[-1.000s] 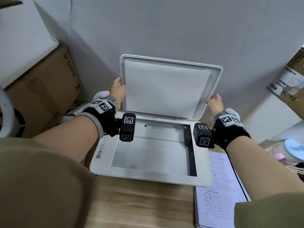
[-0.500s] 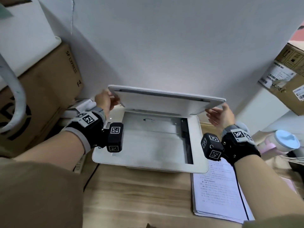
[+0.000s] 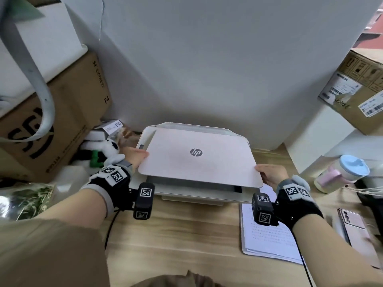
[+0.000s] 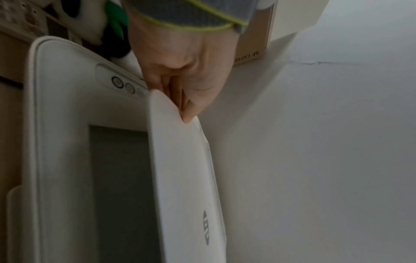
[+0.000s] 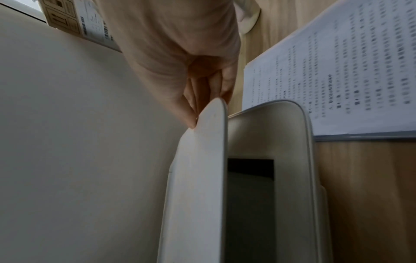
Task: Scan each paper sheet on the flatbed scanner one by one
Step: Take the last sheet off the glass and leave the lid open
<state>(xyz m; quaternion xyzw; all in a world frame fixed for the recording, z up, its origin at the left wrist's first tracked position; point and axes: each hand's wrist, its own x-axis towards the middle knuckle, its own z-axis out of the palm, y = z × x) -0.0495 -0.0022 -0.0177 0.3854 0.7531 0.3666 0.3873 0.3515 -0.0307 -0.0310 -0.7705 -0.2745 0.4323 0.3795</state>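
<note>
One scanner [image 3: 199, 162]; one paper stack [image 3: 269, 235]; two hands; two cardboard boxes; one phone [image 3: 352, 222]; one cup [image 3: 342, 172]

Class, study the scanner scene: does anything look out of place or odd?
Yes: the scanner lid, held by the left hand and right hand, sits partly lowered over bare glass; the paper stack lies beside it.
</note>
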